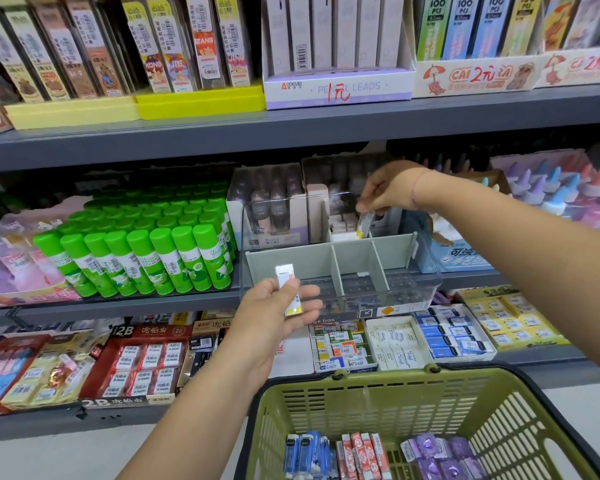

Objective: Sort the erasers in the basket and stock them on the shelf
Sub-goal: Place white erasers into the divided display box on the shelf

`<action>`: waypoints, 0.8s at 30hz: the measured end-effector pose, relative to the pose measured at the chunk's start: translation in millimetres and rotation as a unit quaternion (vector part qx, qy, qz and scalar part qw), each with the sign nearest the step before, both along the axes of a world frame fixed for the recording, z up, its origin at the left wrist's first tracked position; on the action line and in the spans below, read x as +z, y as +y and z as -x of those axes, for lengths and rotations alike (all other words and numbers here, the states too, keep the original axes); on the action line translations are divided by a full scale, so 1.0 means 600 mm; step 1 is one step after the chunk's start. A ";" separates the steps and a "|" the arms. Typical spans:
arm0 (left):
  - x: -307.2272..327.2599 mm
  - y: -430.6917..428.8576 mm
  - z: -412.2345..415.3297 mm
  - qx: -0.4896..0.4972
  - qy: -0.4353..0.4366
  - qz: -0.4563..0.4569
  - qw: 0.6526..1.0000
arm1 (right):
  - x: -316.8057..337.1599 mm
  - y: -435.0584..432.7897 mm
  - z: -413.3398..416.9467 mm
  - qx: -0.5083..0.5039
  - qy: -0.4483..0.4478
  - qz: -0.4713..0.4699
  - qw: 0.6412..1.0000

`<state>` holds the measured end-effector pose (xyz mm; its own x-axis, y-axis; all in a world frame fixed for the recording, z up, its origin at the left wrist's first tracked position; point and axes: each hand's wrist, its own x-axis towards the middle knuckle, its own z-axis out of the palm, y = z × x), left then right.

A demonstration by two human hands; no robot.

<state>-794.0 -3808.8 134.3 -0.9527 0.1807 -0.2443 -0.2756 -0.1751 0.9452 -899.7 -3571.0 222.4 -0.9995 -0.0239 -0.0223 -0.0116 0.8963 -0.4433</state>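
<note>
right hand (pixel 385 192) pinches eraser (pixel 365 223) over bin's (pixel 284 263) 1 o'clock slot | left hand (pixel 278 317) grips spare eraser (pixel 290 291) at 7 o'clock | risk: tilted eraser catches divider (pixel 337 271), lands wrong slot

We couldn't read the print on the front eraser (pixel 289 289); the left hand (pixel 274 317) covered part of it. The right hand (pixel 388 192) hid the top of the rear eraser (pixel 365 225). Bottom edge cut off the basket (pixel 361 379) w/ its blue erasers (pixel 305 455), red erasers (pixel 361 457) & purple erasers (pixel 440 459); their labels were too small to read
</note>
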 end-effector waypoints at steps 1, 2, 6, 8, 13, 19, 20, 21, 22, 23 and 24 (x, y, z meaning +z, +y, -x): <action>0.000 0.000 0.000 0.000 0.000 -0.001 1.000 | -0.004 0.003 0.001 0.000 0.006 0.014 1.000; 0.000 0.001 0.001 0.002 0.000 -0.004 1.000 | -0.007 0.004 0.002 0.000 0.009 0.020 1.000; 0.001 0.002 0.001 0.013 -0.004 -0.016 1.000 | 0.000 -0.002 0.010 0.018 -0.004 -0.024 1.000; 0.000 0.003 0.001 0.015 -0.003 -0.017 1.000 | 0.010 -0.012 0.014 0.049 -0.019 -0.077 0.996; 0.000 0.001 0.000 0.011 0.003 -0.014 1.000 | 0.030 -0.040 0.019 0.115 -0.035 -0.173 0.978; -0.001 0.000 0.001 0.007 0.003 -0.010 1.000 | 0.025 -0.053 0.029 0.098 -0.030 -0.225 0.969; -0.001 0.000 0.001 0.006 0.003 -0.010 1.000 | 0.023 -0.054 0.029 0.083 -0.026 -0.236 0.968; -0.002 -0.001 0.001 0.004 0.004 -0.008 1.000 | 0.022 -0.054 0.028 0.074 -0.025 -0.241 0.967; -0.002 -0.001 0.001 0.002 0.006 -0.004 1.000 | 0.020 -0.053 0.028 0.076 -0.023 -0.237 0.968; -0.003 -0.002 0.001 0.000 0.006 0.005 1.000 | 0.020 -0.052 0.027 0.089 -0.020 -0.227 0.969; -0.004 -0.002 0.001 -0.002 0.007 0.013 1.000 | 0.021 -0.051 0.026 0.109 -0.016 -0.219 0.970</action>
<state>-794.7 -3809.9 132.0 -0.9552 0.1785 -0.2361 -0.2635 -0.1498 0.9530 -915.1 -3601.7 234.9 -0.9705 -0.2152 -0.1089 -0.2138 0.9766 -0.0243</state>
